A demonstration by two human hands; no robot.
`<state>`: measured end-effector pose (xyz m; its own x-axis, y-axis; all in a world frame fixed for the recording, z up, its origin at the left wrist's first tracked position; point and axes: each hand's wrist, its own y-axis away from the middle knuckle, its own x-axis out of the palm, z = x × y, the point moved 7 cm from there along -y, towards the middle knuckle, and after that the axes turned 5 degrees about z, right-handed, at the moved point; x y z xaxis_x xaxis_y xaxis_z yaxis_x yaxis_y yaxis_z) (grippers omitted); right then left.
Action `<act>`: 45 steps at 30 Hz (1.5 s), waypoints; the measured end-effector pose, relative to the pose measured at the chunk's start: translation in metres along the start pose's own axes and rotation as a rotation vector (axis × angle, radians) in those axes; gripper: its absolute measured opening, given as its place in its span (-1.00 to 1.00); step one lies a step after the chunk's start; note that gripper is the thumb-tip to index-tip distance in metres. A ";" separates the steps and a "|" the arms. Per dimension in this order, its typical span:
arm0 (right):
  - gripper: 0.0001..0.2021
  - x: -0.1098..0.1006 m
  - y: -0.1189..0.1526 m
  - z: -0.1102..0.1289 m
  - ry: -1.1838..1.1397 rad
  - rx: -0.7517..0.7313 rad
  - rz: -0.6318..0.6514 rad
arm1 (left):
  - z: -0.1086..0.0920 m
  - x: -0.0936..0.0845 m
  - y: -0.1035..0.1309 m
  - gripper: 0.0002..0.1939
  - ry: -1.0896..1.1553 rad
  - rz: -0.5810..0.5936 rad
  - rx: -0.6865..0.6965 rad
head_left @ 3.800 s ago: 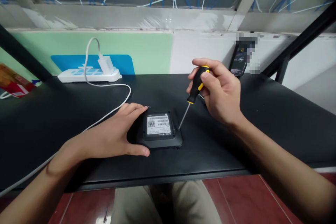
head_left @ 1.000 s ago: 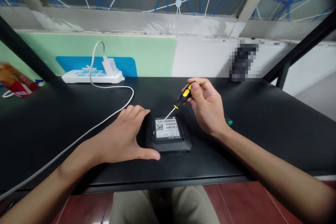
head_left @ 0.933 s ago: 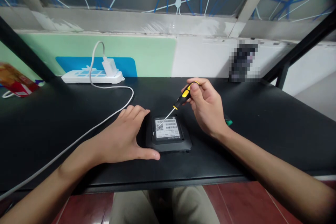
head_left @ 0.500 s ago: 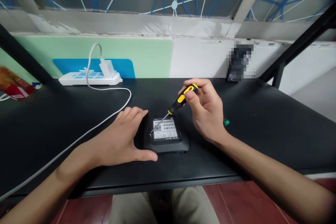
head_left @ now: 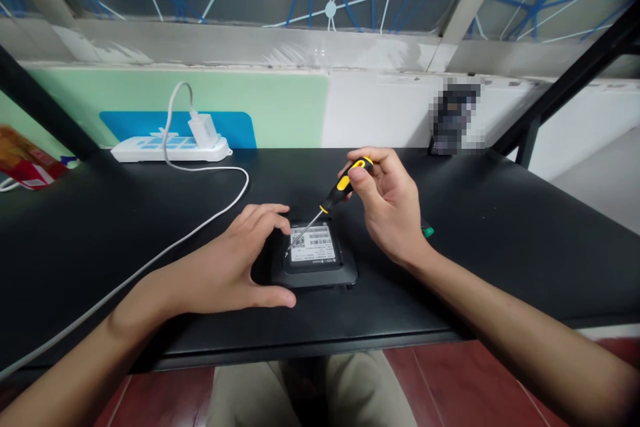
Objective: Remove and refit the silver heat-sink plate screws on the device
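In the head view, my right hand is closed around the black-and-yellow handle of a screwdriver. Its thin metal shaft slants down to the left, and the tip is at the left side of a flat black device. A small shiny spot shows at that tip, too small to name. On top of the device is a white label with barcodes and a square code. My left hand is open at the device's left side, with its thumb by the front edge and its bent index finger over the far left corner.
A white cable runs across the black table from a charger in a white power strip. A red packet lies at far left. Part of a green object shows behind my right wrist. A blurred dark item leans on the wall.
My left fingers have moved right and the index finger has bent over the device's far left corner. The screwdriver stays at nearly the same spot on the device.
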<state>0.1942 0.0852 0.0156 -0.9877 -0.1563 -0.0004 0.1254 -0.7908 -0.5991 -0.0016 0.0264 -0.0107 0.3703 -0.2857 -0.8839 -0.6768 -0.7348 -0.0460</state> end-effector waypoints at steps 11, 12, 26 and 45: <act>-0.69 0.000 0.000 -0.002 0.069 0.057 0.023 | -0.002 -0.001 0.003 -0.67 0.030 0.057 0.049; -0.70 0.000 0.000 -0.002 0.070 0.059 0.024 | -0.003 -0.001 0.003 -0.67 0.028 0.058 0.048; -0.69 -0.014 -0.007 -0.003 0.112 0.092 -0.092 | 0.000 -0.001 0.003 -0.72 -0.002 0.074 0.050; -0.70 -0.029 -0.019 -0.029 1.207 0.266 0.230 | 0.000 0.003 0.004 -0.69 -0.004 0.067 0.035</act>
<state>0.2179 0.1225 0.0038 -0.3787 0.2228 -0.8983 0.1822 -0.9337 -0.3083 -0.0034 0.0224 -0.0138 0.3210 -0.3314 -0.8872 -0.7219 -0.6920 -0.0027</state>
